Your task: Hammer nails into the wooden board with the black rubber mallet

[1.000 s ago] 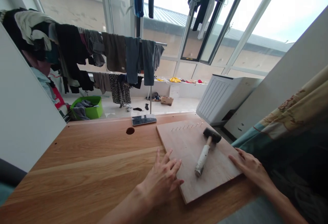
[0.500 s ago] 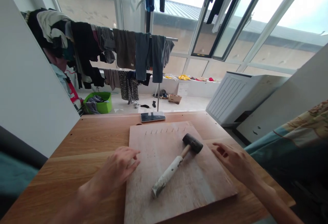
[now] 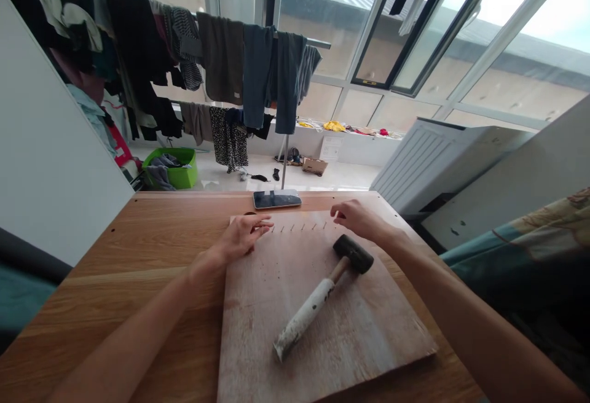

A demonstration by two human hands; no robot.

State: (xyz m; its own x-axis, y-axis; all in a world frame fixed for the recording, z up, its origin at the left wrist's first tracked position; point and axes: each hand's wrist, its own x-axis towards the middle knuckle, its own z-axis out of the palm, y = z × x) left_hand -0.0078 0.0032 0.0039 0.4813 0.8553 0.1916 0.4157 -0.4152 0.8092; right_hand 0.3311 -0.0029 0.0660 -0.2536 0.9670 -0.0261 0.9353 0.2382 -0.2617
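A wooden board (image 3: 258, 341) lies on the table, with a row of thin nails (image 3: 302, 228) standing up near its far edge. At the left end of that row is my left hand (image 3: 246, 234), palm down, its fingers stretched towards the nails and holding nothing. My right hand (image 3: 357, 217) hovers by the row's right end, fingers loosely bent and apart, with nothing visible in them. Whether either hand's fingertips touch a nail I cannot tell. Across the board rests a mallet (image 3: 306, 317) with a black head and a white-wrapped handle, its head to the far right.
Beyond the board a phone (image 3: 276, 199) lies at the far edge of the wooden table (image 3: 152, 249). A drying rack of clothes (image 3: 224, 59), a green basin (image 3: 182, 176) and a white washing machine (image 3: 415, 163) stand past the table. A curtain (image 3: 516, 243) hangs at the right.
Both hands have moved forward from the board's sides to the two ends of the nail row. The view has tipped slightly downward. The mallet stays where it was on the board.
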